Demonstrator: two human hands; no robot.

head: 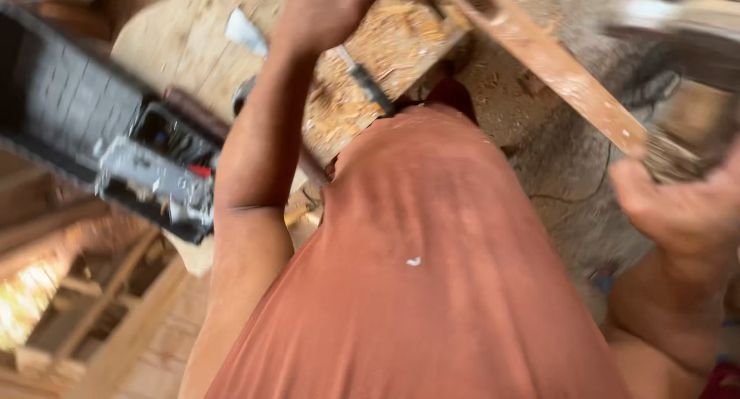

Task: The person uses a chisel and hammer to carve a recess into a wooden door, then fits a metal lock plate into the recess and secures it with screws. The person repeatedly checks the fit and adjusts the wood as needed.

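Shirt (432, 291), rust-red, fills the lower centre of the frame; camera looks straight down the wearer's own front. Frame heavily blurred, so much stays uncertain.

Left hand (327, 10), top centre: arm comes up the left-centre of frame, forearm near vertical, elbow bent low, wrist at the top edge. Hand rests on the plank (385, 67); the fingers run out of frame, so cannot tell whether they lie flat or curl over an edge.

Right hand (682, 202), right edge: arm rises from lower right, wrist cocked back, fingers curled shut around the brush (667, 156), whose pale bristles show just above the knuckles. The handle is hidden in the fist.

Plank lies diagonally in the upper centre, thick with sawdust and shavings, a dark narrow tool (368, 83) lying on it. A long batten (563, 75), reddish, slants from top centre down to the right and ends at the brush.

Judgement: sweeping seems to be in hand. To do it well, keep the left palm pressing the plank so it does not shift, draw the bristles along the grain away from the body, and lift clear of the dark tool rather than dragging it off.

Farther: a black power tool (116, 144) in the upper left; timber frames (100, 306) lower left; dusty floor (570, 183) at right
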